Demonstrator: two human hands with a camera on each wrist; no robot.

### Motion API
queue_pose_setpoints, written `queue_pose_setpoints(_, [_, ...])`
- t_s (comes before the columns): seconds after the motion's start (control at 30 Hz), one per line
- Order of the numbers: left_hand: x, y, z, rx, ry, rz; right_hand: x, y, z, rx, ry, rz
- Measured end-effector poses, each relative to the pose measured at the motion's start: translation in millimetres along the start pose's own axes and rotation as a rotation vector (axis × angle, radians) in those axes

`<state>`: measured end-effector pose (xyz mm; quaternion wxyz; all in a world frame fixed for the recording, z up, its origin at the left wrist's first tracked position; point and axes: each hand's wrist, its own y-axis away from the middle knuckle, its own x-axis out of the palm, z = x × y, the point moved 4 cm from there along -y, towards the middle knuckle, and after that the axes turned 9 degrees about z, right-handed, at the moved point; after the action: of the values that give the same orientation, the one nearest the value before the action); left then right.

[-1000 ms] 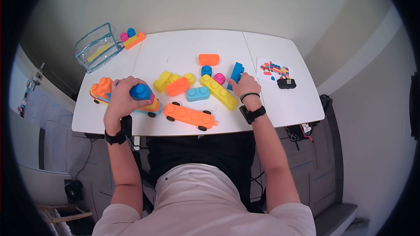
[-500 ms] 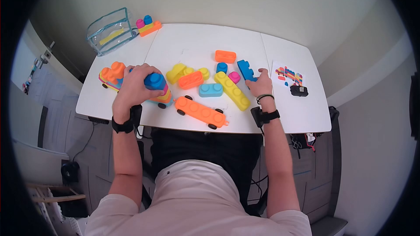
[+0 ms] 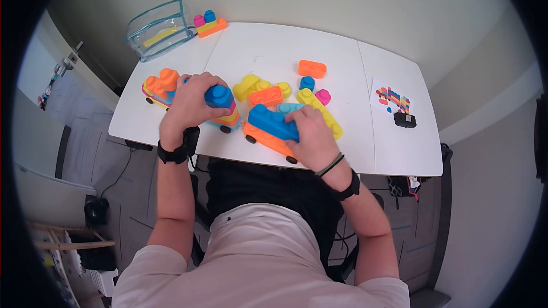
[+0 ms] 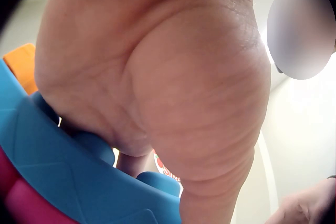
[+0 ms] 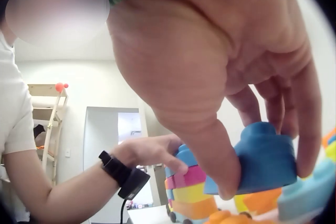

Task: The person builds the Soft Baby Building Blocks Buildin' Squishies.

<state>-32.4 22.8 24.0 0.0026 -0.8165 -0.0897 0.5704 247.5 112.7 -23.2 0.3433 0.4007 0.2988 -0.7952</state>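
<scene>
My left hand (image 3: pixel 191 102) grips the top of a stacked wagon, curled round a blue block (image 3: pixel 220 96) with round studs. Below that block come pink, yellow and orange layers (image 3: pixel 231 118) on a wheeled base. In my right hand (image 3: pixel 317 140) a long blue block (image 3: pixel 271 121) is pinched between thumb and fingers, right over an orange wheeled wagon (image 3: pixel 264 140). The right wrist view shows this blue block (image 5: pixel 268 163) from the side, tilted slightly. Coupled ahead at the left is a wagon with orange rounded blocks (image 3: pixel 162 82) on top.
Beyond the orange wagon lie a yellow long block (image 3: pixel 328 117), a light blue block (image 3: pixel 288 108), an orange block (image 3: pixel 266 96) and several others. A clear zip bag (image 3: pixel 160 31) stands back left. At the right are a picture sheet (image 3: pixel 388 88) and a black box (image 3: pixel 405 120).
My right hand has taken hold of the long blue block at the right and carried it left and nearer, over the orange wagon. The left hand stays on the stack; the head view has shifted.
</scene>
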Motion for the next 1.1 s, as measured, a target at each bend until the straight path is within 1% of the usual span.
queue_pose_setpoints(0.1, [-0.3,0.6,-0.5,0.006,-0.003,-0.004,14.1,2.5,10.5,-0.008,0.024,-0.008])
queue_pose_setpoints(0.17, [-0.2,0.4,0.1,0.002,0.001,0.000,22.0,1.8,12.7,0.005,0.016,0.078])
queue_pose_setpoints(0.4, [1.1,-0.1,3.8,-0.016,0.000,-0.004,28.5,0.2,13.3,-0.031,0.060,0.081])
queue_pose_setpoints(0.5, [1.6,0.8,6.9,-0.012,0.003,-0.003,30.7,0.0,13.2,-0.083,0.063,0.107])
queue_pose_setpoints(0.7, [0.9,0.9,9.2,0.007,0.003,-0.006,35.9,-1.3,5.2,-0.182,0.012,0.057])
queue_pose_setpoints(0.77, [0.9,1.2,10.1,0.011,0.007,-0.010,39.6,-1.0,3.0,-0.227,-0.061,0.113])
queue_pose_setpoints(0.8, [0.6,1.8,10.4,0.006,0.003,-0.010,40.4,-1.3,2.0,-0.225,-0.062,0.114])
queue_pose_setpoints(0.87, [-1.6,1.5,8.8,0.005,0.004,-0.017,40.7,-5.2,-0.7,-0.240,-0.110,0.175])
queue_pose_setpoints(0.93, [-2.7,2.8,9.2,-0.030,0.025,0.028,45.8,-10.3,-10.6,-0.264,-0.098,0.204])
queue_pose_setpoints(0.97, [-3.1,2.7,10.3,-0.031,0.024,0.027,48.8,-12.1,-13.6,-0.286,-0.092,0.234])
queue_pose_setpoints(1.1, [-3.3,3.5,12.2,-0.011,0.025,0.020,51.3,-13.2,-17.9,-0.310,-0.039,0.248])
